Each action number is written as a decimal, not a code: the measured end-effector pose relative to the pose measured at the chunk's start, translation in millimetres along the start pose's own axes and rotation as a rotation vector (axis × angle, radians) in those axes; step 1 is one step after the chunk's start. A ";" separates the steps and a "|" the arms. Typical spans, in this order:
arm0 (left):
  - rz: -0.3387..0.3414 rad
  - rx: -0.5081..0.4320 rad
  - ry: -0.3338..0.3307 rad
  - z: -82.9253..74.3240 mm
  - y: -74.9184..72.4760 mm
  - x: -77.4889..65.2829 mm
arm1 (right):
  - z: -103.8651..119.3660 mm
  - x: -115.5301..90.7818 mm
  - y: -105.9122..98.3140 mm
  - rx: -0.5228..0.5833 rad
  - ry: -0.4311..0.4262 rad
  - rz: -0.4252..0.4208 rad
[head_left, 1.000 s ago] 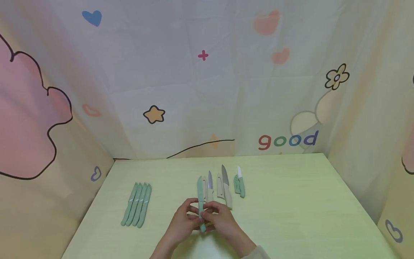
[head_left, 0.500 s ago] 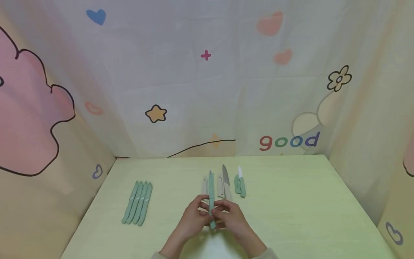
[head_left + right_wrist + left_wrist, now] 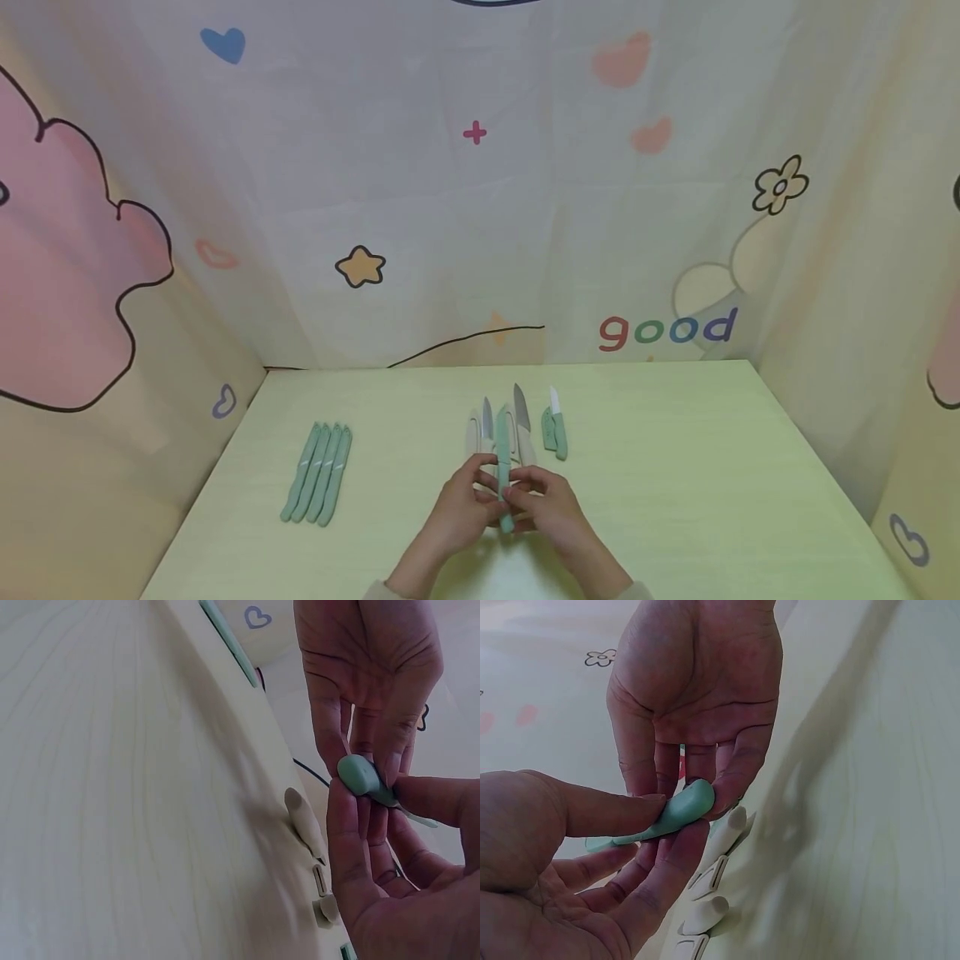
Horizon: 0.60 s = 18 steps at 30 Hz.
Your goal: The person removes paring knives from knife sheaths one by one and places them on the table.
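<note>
A green knife (image 3: 503,433), green along the blade part too, is held up with its tip pointing away. My left hand (image 3: 468,504) pinches its handle from the left, and my right hand (image 3: 551,508) grips it from the right. In the left wrist view the rounded handle end (image 3: 690,801) shows between both hands' fingers, with the left thumb on top. From the right wrist the same handle (image 3: 358,776) appears above the table. Beyond the hands lie a smaller beige knife (image 3: 487,418) and a larger beige knife (image 3: 522,417), their handles partly hidden.
Beige sheaths (image 3: 472,432) lie beside the beige knives, one partly covered by the held knife. To their right is a small green knife (image 3: 560,433) with its green sheath (image 3: 549,429). Several green knives (image 3: 307,475) form a row on the left of the table (image 3: 712,500).
Both hands have shifted right with the green knife, from left of the smaller beige knife, across it, to between the two beige knives. The knives on the table have stayed put.
</note>
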State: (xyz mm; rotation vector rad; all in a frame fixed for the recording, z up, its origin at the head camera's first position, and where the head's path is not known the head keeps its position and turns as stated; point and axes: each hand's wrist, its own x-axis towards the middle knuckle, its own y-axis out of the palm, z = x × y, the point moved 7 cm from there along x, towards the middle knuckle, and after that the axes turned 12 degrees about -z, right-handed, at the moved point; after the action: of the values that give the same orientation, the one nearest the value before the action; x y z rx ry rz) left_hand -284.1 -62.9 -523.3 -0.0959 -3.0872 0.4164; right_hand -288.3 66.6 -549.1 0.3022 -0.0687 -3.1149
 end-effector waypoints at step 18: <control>0.010 0.024 0.006 -1.9 15.6 0.5 | -1.4 -5.2 -14.8 -0.008 -0.001 -0.034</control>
State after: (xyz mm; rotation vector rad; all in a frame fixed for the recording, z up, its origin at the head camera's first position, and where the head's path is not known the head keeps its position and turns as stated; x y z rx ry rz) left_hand -283.7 -47.3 -525.6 -0.1115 -3.0759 0.4529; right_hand -283.1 81.3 -550.2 0.3046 -0.0519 -3.1483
